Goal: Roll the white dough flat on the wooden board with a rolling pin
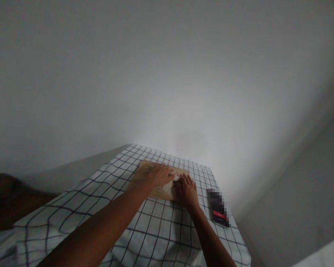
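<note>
A flat tan rectangle (141,173) lies on the checked cloth. Whether it is a board or brown paper I cannot tell. My left hand (161,174) rests over its upper middle with fingers stretched out to the right. My right hand (187,190) is at its right side, fingers extended forward and slightly apart, palm down. A small white piece (176,178) shows between the fingertips of both hands. Below it is a pale patch (167,186) on the tan surface. What lies beneath the palms is hidden.
A white tablecloth (153,222) with dark grid lines covers the table. A dark flat package (220,211) with a red band, partly pixelated, lies to the right. Grey-white walls (167,74) stand behind and at the right. A brown item (5,200) is at the far left.
</note>
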The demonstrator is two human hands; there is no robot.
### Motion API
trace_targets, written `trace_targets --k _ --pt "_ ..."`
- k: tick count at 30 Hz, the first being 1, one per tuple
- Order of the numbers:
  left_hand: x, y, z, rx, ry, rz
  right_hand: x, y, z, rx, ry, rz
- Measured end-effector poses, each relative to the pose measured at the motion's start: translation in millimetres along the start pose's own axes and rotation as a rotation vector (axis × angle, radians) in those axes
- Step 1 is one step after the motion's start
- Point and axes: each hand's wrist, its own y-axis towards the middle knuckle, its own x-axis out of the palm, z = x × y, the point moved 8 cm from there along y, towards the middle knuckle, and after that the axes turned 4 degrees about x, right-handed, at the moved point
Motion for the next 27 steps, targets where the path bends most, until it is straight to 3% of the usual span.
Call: trace_targets --k 2,4,8,11,13,15,18,23,27 --pt "-0.8 -10.2 5.1 -0.005 -0.019 0.006 -11.9 -26.5 8.4 -0.062 0.085 0.031" --pt "-0.9 -24.9 9.0 -0.027 -0.045 0.041 -34.0 -54.4 32.3 -0.079 0.19 0.146" --pt "1.3 -57.0 22.5 -0.053 -0.037 0.095 -73.9 -111.2 118.9 0.034 0.337 0.349" --pt "1.5 -68.7 33.1 -0.07 -0.02 0.118 -85.7 -146.7 180.2 0.118 0.343 0.394" --pt "2.1 -67.9 36.2 -0.096 -0.015 0.121 -85.4 -163.8 204.7 0.145 0.31 0.39" --pt "2.7 -61.9 36.3 -0.128 -0.01 0.121 -81.3 -175.0 213.2 0.14 0.299 0.369" --pt "0.8 -48.1 33.8 -0.168 0.004 0.126 -75.7 -182.4 206.2 0.139 0.301 0.331" --pt "-5.9 -18.2 26.2 -0.187 0.004 0.077 -77.5 -177.9 192.8 0.23 0.275 0.27" --pt "-2.9 3.1 10.5 -0.264 0.002 -0.001 -78.6 -172.3 199.2 0.266 0.322 0.239"
